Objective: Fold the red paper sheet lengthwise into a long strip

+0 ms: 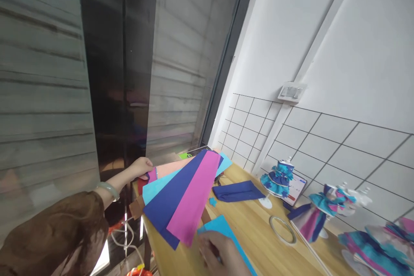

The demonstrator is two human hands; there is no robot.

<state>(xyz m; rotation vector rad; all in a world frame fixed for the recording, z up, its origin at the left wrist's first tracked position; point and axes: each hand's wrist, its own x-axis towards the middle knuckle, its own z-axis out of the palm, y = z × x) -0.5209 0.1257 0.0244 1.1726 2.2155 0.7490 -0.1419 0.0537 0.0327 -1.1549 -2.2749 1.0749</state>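
My left hand [142, 167] is closed at the far left edge of a fanned stack of coloured fabric, its fingers at a magenta piece [152, 175]. The fan shows a pink strip [196, 202] on top, then a dark blue strip [173, 202] and a light blue strip [157, 187]. A peach piece [171, 166] lies behind. My right hand [223, 253], slightly blurred, is curled over a bright blue piece of fabric [223, 226] near the table's front. A small dark thing shows between its fingers, too unclear to name.
On the wooden table [252, 228] lie a folded dark blue cloth [239, 191], a small blue cut-out [212, 202] and a tape roll [283, 230]. Small dress forms [280, 177] in ruffled dresses and a phone [296, 189] stand along the wire grid [304, 125]. A glass door [181, 60] rises at left.
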